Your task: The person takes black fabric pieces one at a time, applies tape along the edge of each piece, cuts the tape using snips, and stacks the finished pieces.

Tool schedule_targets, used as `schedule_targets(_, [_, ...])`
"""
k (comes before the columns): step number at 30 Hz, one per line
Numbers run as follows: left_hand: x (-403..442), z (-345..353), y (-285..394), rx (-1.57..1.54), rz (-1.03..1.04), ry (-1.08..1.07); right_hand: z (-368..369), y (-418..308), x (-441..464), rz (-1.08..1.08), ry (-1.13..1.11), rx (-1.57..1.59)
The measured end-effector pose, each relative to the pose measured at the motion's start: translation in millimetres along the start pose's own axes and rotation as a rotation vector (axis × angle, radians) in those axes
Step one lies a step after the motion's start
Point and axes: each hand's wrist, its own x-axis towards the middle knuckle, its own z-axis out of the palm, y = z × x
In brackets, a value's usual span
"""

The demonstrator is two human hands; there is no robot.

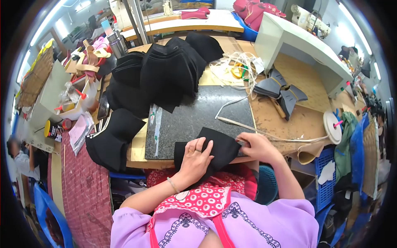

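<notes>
A curved black fabric piece (pixel 219 142) lies over the front edge of a dark speckled stone slab (pixel 206 111). My left hand (pixel 195 159) rests on top of this piece, fingers stretched out and somewhat apart. At the piece's right corner, my right hand (pixel 258 146) pinches the edge between thumb and fingers; the fingertips are partly hidden. Behind the slab stand tall stacks of similar black pieces (pixel 169 70). Another black pile (pixel 113 140) sits at the slab's left. A thin whitish tape (pixel 273 135) runs from the slab past my right hand to a white reel (pixel 332 127).
Tangled pale tape (pixel 227 66) with yellow-handled scissors (pixel 237 70) lies behind the slab. Grey shaped pieces (pixel 285 93) and a wooden-handled tool (pixel 278 108) are at the right, before a white open-fronted box (pixel 297 41). A blue crate (pixel 325 175) stands lower right.
</notes>
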Motion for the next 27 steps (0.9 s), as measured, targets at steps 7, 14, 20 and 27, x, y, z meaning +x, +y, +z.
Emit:
schedule_targets(7, [-13.0,1.8,-3.8,0.022,-0.025,-0.024,16.6,40.3,66.8,-0.121,0.376,-0.107])
schedule_targets(14, [-40.1,1.9,-4.9,0.059,-0.104,0.027,33.4,33.2,75.8,-0.12,0.433,-0.213])
schedule_targets(20, [-27.4,7.1,2.0,0.063,0.05,-0.058,56.5,-43.8,63.0,-0.295,0.073,0.299])
schedule_targets(27, [-35.6,7.0,-8.2,-0.157,0.068,-0.036,84.1,-38.4,61.1,0.002,-0.127,0.378])
